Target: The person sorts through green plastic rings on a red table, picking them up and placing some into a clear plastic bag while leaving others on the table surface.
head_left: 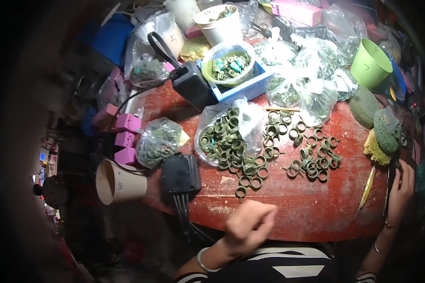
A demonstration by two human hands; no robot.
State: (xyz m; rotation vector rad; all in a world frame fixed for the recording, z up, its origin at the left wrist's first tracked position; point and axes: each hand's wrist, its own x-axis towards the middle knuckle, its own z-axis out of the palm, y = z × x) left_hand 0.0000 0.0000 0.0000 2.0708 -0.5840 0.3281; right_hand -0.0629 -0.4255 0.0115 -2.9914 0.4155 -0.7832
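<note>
My left hand (250, 225) is curled closed above the table's front edge, just below the nearest green rings; whether anything is inside its fingers is hidden. At the far right, my right hand (403, 186) reaches up along the table's edge with its fingers stretched out, beside a dark narrow strip. Left of that hand lies a slim tool with a yellow-wrapped handle (367, 188). Dull green rings (246, 162) spill from an open clear plastic bag (208, 123). A second loose group of rings (316, 158) lies further right on the red table (288, 203).
A black box with cables (180, 174) and a beige bucket (122, 183) stand at the left, near pink blocks (125, 139). Behind are a blue tray (245, 89) holding a tub (229, 61), tied bags (318, 96) and a green bucket (370, 63). Sponges (385, 132) sit right.
</note>
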